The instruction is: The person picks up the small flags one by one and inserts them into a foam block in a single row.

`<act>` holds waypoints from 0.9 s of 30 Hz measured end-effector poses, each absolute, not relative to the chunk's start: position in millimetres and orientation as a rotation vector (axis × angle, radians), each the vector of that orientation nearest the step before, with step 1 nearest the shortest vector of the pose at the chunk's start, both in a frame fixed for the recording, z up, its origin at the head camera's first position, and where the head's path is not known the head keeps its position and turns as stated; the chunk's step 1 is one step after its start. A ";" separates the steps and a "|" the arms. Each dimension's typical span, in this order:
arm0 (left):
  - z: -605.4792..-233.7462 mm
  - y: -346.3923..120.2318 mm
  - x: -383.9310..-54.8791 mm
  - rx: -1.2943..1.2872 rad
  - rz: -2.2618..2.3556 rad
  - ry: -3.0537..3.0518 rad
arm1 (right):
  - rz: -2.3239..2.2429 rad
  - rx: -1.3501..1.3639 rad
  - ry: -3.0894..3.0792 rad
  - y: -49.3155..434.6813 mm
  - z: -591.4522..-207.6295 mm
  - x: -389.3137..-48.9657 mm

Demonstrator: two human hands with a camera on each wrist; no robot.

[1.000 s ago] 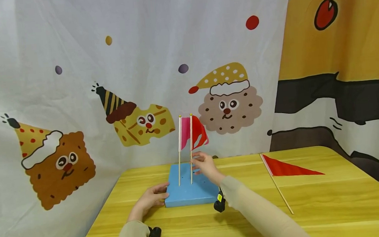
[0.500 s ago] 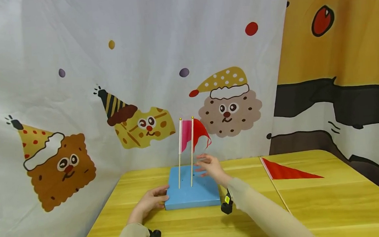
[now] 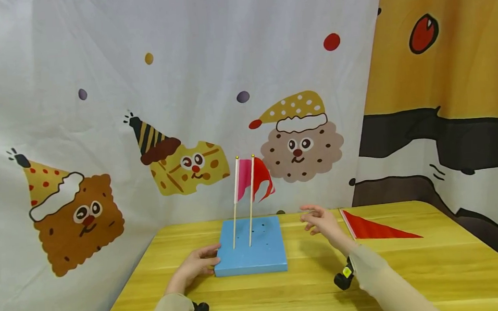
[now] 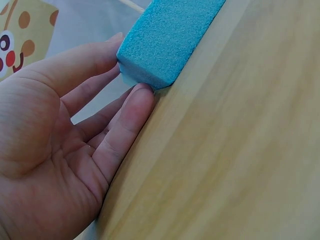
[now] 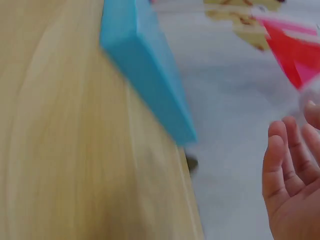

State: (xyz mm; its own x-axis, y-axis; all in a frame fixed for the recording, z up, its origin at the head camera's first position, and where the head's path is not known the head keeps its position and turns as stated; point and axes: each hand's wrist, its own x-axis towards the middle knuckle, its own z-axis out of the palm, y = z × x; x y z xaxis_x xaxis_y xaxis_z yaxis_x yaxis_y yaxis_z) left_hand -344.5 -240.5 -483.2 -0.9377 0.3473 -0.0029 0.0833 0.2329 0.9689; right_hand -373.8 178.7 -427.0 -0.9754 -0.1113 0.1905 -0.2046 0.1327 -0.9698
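We look down at a blue block (image 3: 256,263), a flat square slab lying on a wooden surface (image 3: 302,298), with several small dark holes in its top.

At the block's left side rests a person's left hand (image 3: 194,266). Its fingers (image 4: 122,122) are slightly bent and parted, and they touch the block's near left corner; in the left wrist view the corner sits between the thumb at the top edge and a fingertip low down by the surface. How firmly they press, we cannot tell.

To the right of the block, well apart from it, the right hand (image 3: 323,221) hangs in the air above the surface. Its fingers (image 5: 274,165) are loosely bent, with gaps between them, and hold nothing.

On the left half of the block, two thin wooden sticks with gold tips stand nearly upright, leaning slightly right. The left one carries a pink flag (image 3: 244,175); the right one, just beside it, carries a red flag (image 3: 259,170) that curls at its outer edge.

Farther right of the block, beyond the right hand, a red pennant (image 3: 375,227) lies flat on the surface. Behind the block hangs a pale curtain (image 3: 192,82) printed with cartoon biscuits and cheese in hats.
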 end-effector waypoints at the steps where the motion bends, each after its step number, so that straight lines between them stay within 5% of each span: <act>1: -482.9 -240.5 -344.5 0.404 1.772 2.286 | 1.981 0.299 -2.320 190.1 -428.9 -371.1; 14: -484.4 -241.7 -342.4 0.379 1.784 2.259 | 1.946 0.212 -2.467 310.9 -444.7 -351.5; 27: -483.2 -240.1 -345.5 0.365 1.757 2.272 | 2.022 0.141 -2.626 345.7 -467.4 -343.9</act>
